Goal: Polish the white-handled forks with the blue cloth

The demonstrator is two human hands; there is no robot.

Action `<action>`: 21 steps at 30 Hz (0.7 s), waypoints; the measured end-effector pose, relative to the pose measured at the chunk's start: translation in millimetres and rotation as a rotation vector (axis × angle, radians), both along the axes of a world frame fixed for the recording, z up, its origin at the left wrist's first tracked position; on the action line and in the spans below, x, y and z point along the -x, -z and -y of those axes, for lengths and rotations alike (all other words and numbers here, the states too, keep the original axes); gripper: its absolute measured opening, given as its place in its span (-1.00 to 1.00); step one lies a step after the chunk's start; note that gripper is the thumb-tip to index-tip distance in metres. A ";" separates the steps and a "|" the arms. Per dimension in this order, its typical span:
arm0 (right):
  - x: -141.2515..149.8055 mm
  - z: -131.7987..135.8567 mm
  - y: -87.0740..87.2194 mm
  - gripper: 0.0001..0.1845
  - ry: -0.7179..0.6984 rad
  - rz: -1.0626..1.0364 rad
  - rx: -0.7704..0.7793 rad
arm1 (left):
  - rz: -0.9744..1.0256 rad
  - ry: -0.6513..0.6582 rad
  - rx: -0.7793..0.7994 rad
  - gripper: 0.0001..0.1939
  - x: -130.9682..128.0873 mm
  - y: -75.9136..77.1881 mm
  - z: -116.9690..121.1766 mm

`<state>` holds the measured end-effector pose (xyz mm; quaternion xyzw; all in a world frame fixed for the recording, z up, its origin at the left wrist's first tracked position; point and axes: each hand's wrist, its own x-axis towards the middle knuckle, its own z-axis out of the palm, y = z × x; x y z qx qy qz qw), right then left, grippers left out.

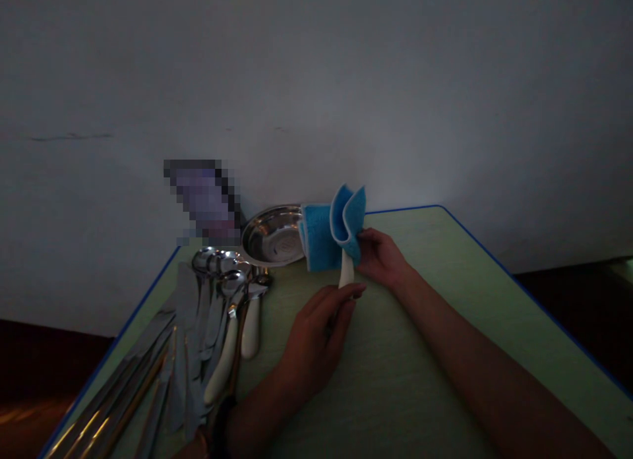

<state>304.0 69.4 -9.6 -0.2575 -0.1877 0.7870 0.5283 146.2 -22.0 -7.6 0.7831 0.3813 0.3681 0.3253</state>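
My left hand (319,330) has its fingers closed around a utensil with a cream-coloured handle (347,269), held upright over the table. The utensil's head is hidden inside a blue cloth (353,218) with pale edging, so its kind does not show. From the right, my right hand (382,256) pinches the cloth around that upper end. Just behind, a folded blue cloth (319,238) stands against the rim of a shiny metal bowl (271,251); whether both blue parts are one cloth I cannot tell.
Spoons (232,284), cream-handled utensils (251,330) and several long metal utensils (143,360) lie heaped on the left of the green table (395,380). Behind them, a pixelated slab (205,198) leans against the grey wall (316,83). The table has a blue edge.
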 end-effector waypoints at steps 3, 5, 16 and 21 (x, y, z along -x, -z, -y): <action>0.4 1.3 1.3 -0.78 -0.004 -0.001 -0.040 | -0.003 -0.005 -0.008 -0.72 0.0 0.4 -0.5; 0.2 2.0 4.0 -0.78 -0.023 -0.008 -0.088 | -0.005 -0.015 -0.016 -0.72 -0.1 1.1 -1.6; -2.6 -4.0 13.8 -0.75 -0.001 -0.020 -0.096 | 0.029 -0.023 -0.016 -0.71 1.2 3.4 -0.7; 1.4 -2.9 8.0 -0.67 -0.109 0.041 -0.061 | 0.019 0.001 0.015 -0.71 0.8 2.5 -0.6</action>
